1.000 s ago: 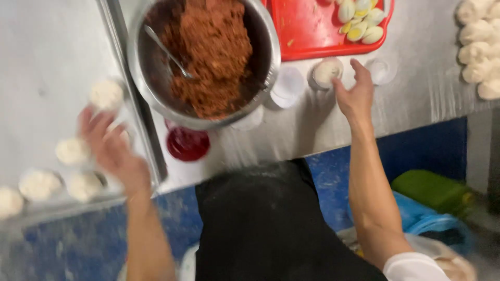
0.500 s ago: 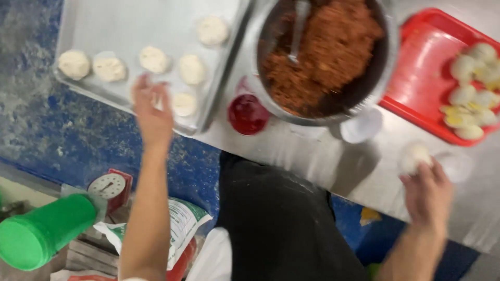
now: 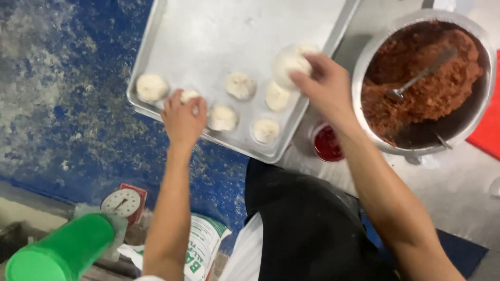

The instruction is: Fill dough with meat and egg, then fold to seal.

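Observation:
A metal baking tray (image 3: 219, 31) holds several white dough buns. My left hand (image 3: 182, 117) rests on one bun (image 3: 188, 95) near the tray's front edge, fingers curled over it. My right hand (image 3: 323, 83) holds another round white bun (image 3: 289, 61) above the tray's right side. To the right stands a large metal bowl (image 3: 364, 67) full of reddish-brown minced filling (image 3: 416, 78), with a spoon (image 3: 419, 75) lying in it.
A small red cup (image 3: 327, 143) stands on the steel table (image 3: 458, 182) beside the bowl. A red tray (image 3: 488, 130) shows at the right edge. Below, on the blue floor (image 3: 62, 93), are a green container (image 3: 62, 250), a dial scale (image 3: 122, 203) and a flour bag (image 3: 203, 244).
My right hand has carried a bun from the table at the right over to the tray. My left hand has shifted onto a bun at the tray's front. The camera has swung left.

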